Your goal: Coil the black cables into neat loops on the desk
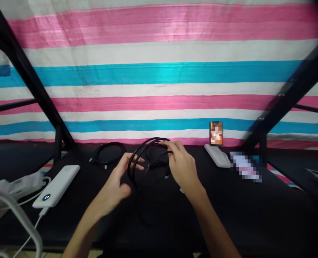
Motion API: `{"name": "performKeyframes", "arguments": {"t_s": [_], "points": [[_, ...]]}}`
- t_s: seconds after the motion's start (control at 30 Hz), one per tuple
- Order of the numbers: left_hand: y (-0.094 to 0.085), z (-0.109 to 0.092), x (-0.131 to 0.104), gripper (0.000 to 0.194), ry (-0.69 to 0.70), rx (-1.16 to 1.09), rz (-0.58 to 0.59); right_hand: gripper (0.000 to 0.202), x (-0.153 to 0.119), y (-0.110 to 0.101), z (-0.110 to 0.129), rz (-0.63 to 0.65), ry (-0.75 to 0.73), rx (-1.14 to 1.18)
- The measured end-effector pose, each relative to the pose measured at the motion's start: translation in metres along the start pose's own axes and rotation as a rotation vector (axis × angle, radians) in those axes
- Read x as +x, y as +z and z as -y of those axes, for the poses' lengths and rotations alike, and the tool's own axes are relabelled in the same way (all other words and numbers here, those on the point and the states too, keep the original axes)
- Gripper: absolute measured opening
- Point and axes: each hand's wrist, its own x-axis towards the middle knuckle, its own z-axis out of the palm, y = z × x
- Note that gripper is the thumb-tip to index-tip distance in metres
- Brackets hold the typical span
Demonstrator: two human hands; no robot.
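Note:
Loops of a black cable (133,166) hang above the black table between my hands. My right hand (181,161) has its fingers closed on the upper right part of the loops. My left hand (121,175) is at their left side, its fingers apart and thumb stretched out, with the cable passing by the fingers. Behind the loops, another black cable coil (153,157) lies on the table, partly hidden. A separate coiled black cable (109,153) rests further left, with light-coloured plug ends near it.
At the left are a white power bank (57,186) with a cable plugged in and a white power strip (27,184). On the right, a small upright screen (216,133) stands behind a white device (217,156). Black metal bars (32,79) slant at both sides.

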Motion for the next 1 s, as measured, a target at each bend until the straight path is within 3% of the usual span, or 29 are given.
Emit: {"name": "performKeyframes", "arguments": {"t_s": [0.13, 0.23, 0.3, 0.33, 0.43, 0.53, 0.63, 0.8, 0.9, 1.0], "points": [[0.023, 0.011, -0.001, 0.054, -0.119, 0.091, -0.170, 0.031, 0.001, -0.005, 0.008, 0.043, -0.044, 0.009], [0.025, 0.013, 0.003, 0.021, -0.203, 0.139, -0.161, 0.022, 0.000, -0.010, 0.009, -0.011, -0.124, 0.201], [0.021, 0.007, 0.004, 0.020, -0.185, 0.173, -0.148, 0.015, -0.001, -0.014, 0.009, -0.053, -0.145, 0.278], [0.019, 0.002, 0.004, 0.023, -0.144, 0.195, -0.147, 0.025, -0.001, -0.015, 0.009, -0.043, -0.148, 0.296], [0.015, -0.013, 0.004, 0.026, -0.025, 0.259, -0.106, 0.057, -0.004, -0.016, 0.011, 0.114, -0.163, 0.346], [0.012, -0.020, 0.006, 0.030, -0.013, 0.276, -0.063, 0.035, -0.007, -0.015, 0.014, 0.327, -0.126, 0.482], [0.009, -0.017, 0.010, 0.026, 0.001, 0.267, -0.150, 0.010, -0.007, -0.015, 0.015, 0.466, -0.005, 0.637], [0.007, 0.007, 0.015, 0.023, -0.034, 0.214, -0.205, 0.020, -0.007, -0.016, 0.011, 0.337, 0.135, 0.756], [0.013, 0.033, 0.011, 0.026, -0.062, 0.147, -0.354, 0.025, -0.011, -0.018, 0.008, 0.216, 0.249, 0.871], [0.024, 0.060, 0.003, 0.051, -0.262, -0.010, -0.475, 0.028, -0.014, -0.017, 0.009, 0.066, 0.302, 0.950]]}}
